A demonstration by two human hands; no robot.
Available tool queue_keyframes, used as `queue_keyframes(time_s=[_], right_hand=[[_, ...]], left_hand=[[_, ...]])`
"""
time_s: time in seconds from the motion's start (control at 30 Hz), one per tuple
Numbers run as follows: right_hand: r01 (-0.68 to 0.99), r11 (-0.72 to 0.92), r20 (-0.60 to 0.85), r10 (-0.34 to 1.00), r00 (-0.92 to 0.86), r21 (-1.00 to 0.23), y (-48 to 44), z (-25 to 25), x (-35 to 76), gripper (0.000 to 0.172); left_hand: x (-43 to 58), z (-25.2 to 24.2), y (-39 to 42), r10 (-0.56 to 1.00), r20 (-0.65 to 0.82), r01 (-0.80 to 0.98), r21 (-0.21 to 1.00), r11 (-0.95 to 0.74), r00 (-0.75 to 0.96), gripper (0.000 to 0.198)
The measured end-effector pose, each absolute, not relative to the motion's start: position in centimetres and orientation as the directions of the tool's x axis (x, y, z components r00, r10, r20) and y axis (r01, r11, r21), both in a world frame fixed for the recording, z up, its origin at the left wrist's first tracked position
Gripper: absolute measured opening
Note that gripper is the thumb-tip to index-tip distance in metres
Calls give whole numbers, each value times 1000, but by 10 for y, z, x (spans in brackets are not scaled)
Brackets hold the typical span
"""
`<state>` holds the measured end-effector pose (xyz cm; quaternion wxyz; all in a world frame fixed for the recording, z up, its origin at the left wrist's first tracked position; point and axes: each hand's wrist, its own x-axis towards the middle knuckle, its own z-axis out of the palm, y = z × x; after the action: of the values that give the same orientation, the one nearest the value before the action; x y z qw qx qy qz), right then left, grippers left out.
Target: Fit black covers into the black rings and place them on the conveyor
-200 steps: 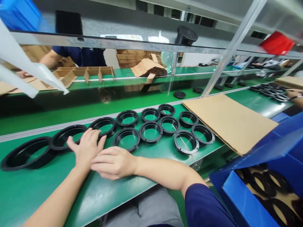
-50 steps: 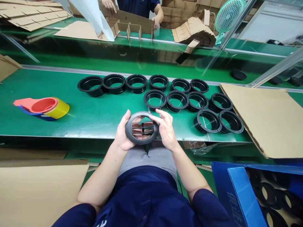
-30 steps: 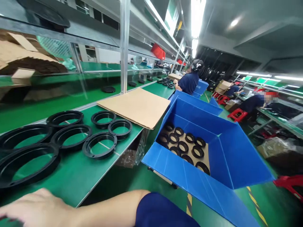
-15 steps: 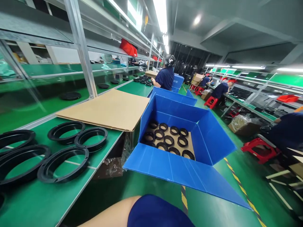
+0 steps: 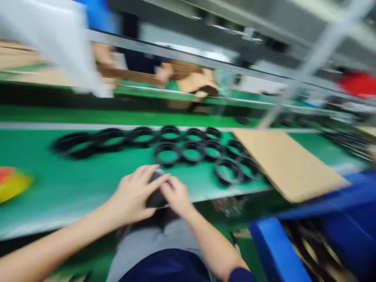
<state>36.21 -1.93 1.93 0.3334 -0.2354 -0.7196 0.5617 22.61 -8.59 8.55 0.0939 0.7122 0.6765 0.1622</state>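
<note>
At the near edge of the green bench, my left hand (image 5: pixel 132 196) is closed around the left side of a small black object (image 5: pixel 156 192). My right hand (image 5: pixel 179 197) is closed on its right side, with the fingertips of both hands meeting over it. Motion blur and my fingers hide what kind of piece it is. Just beyond my hands lies a black ring (image 5: pixel 167 161), one of several in rows on the bench top (image 5: pixel 96 184).
A flat cardboard sheet (image 5: pixel 290 162) lies on the bench to the right. Below it stands a blue box (image 5: pixel 273 243) with black rings inside. A yellow and red item (image 5: pixel 17 186) is at the left. Across the shelf rail, another person's hand (image 5: pixel 163 74) shows.
My view has swung left from the blue box to the bench in front of me. Both hands have come into view, closed on a small black object.
</note>
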Motion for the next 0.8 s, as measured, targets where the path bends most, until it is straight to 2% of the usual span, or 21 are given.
queue_keyframes(time_s=[0.1, 0.23, 0.3, 0.5, 0.63, 0.8], right_hand=[[-86, 317, 290, 684, -669, -945, -17, -6, 351, 32], [-57, 461, 362, 606, -708, -885, -18, -21, 349, 31], [-65, 537, 419, 570, -707, -841, -25, -20, 351, 29], [-74, 689, 544, 496, -677, -721, -31, -20, 345, 24], [-76, 705, 553, 480, -681, -705, -31, -26, 343, 21], [-29, 728, 537, 477, -696, -685, -34, -32, 339, 21]], left_hand=[[182, 103, -139, 981, 8, 944, 272, 185, -195, 97], [82, 128, -162, 843, 210, 854, 294, 428, -495, 100], [26, 137, -165, 752, 259, 788, 318, 527, -607, 104], [-82, 136, -158, 790, 8, 730, 386, 564, -613, 125], [-96, 129, -145, 788, -145, 715, 347, 607, -599, 125], [-96, 123, -135, 741, -230, 689, 272, 672, -631, 127]])
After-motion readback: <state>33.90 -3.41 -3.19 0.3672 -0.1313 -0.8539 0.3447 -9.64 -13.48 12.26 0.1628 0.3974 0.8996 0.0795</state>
